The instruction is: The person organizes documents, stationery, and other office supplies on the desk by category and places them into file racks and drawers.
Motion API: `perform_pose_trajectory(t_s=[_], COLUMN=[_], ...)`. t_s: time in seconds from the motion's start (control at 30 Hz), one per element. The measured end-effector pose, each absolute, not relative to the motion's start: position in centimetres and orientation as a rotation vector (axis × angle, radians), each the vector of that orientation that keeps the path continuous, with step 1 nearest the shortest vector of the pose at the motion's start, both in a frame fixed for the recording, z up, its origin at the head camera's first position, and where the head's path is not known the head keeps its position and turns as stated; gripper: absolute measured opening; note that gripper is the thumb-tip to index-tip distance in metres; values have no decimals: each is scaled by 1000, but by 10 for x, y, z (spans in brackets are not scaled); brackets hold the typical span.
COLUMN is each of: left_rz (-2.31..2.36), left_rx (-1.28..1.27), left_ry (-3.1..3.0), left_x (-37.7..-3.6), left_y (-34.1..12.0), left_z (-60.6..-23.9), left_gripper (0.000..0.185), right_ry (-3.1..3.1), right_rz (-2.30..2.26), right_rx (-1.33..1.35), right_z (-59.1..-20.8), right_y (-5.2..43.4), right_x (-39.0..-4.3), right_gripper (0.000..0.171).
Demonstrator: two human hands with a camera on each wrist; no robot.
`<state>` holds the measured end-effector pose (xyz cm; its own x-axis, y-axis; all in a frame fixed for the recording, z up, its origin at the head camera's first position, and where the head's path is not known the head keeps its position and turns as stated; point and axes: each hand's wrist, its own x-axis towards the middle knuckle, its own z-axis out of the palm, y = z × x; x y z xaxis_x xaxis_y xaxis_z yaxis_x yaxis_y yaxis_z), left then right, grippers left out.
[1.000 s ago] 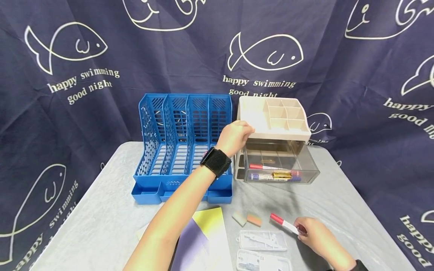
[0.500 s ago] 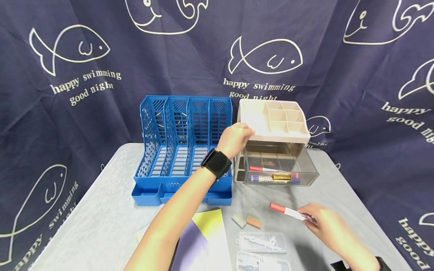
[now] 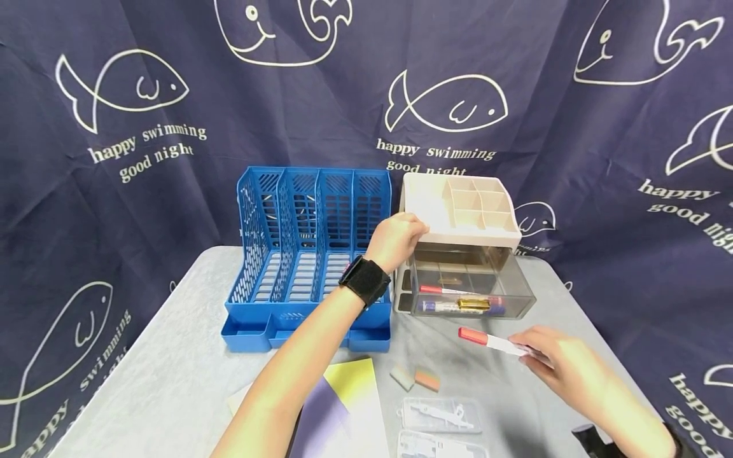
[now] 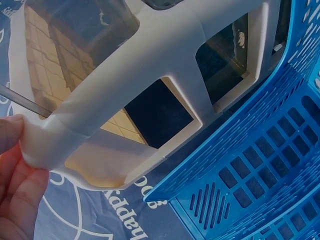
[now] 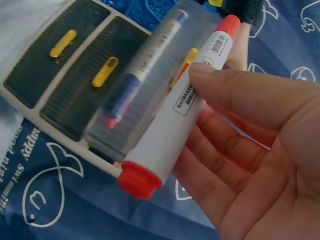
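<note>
My right hand (image 3: 564,364) pinches a white marker with a red cap (image 3: 497,343) between thumb and fingers, above the table in front of the desk organizer. Close up in the right wrist view, the marker (image 5: 172,125) slants across the organizer's drawers. At the upper left corner of the cream desk organizer (image 3: 429,203), my left hand (image 3: 396,242) grips the rim, thumb and fingers on either side of it. One clear drawer (image 3: 518,300) is pulled out; inside lie a red marker (image 3: 431,289) and a blue marker (image 3: 436,306).
A blue file rack (image 3: 309,313) stands left of the organizer, behind my left forearm. Nearer are purple and yellow sheets (image 3: 350,378), a pale eraser (image 3: 403,378), an orange eraser (image 3: 427,380) and a clear case (image 3: 438,427) of drawing tools. A patterned curtain hangs behind.
My right hand has lifted the red-capped marker off the table, up and slightly to the right, toward the drawer's height. My left hand keeps its hold on the organizer.
</note>
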<state>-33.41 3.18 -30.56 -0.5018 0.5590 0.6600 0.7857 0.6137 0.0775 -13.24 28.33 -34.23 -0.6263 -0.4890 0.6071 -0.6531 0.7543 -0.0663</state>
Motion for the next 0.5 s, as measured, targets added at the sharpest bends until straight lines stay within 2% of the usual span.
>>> perform_pose_trajectory(t_s=[0.07, 0.13, 0.23, 0.27, 0.5], left_rz=[-501, -505, -507, -505, -499], left_rx=[-1056, -1057, -1056, -1055, -1051], left_ry=[-2241, -2238, -2235, -2233, -2233], left_x=[-334, -333, -333, -333, -334], left_y=[32, 32, 32, 32, 33], left_z=[-306, -305, -305, -305, -307], left_gripper=[15, 14, 14, 14, 16], right_ry=[-2366, -2345, -2309, -2296, -2310], right_rz=[366, 361, 335, 319, 320], right_rx=[863, 882, 891, 895, 928], right_z=[-338, -333, -325, -322, -302], right_y=[283, 282, 279, 278, 276], right_x=[-134, -136, -139, -140, -148], right_gripper=[14, 40, 46, 56, 53])
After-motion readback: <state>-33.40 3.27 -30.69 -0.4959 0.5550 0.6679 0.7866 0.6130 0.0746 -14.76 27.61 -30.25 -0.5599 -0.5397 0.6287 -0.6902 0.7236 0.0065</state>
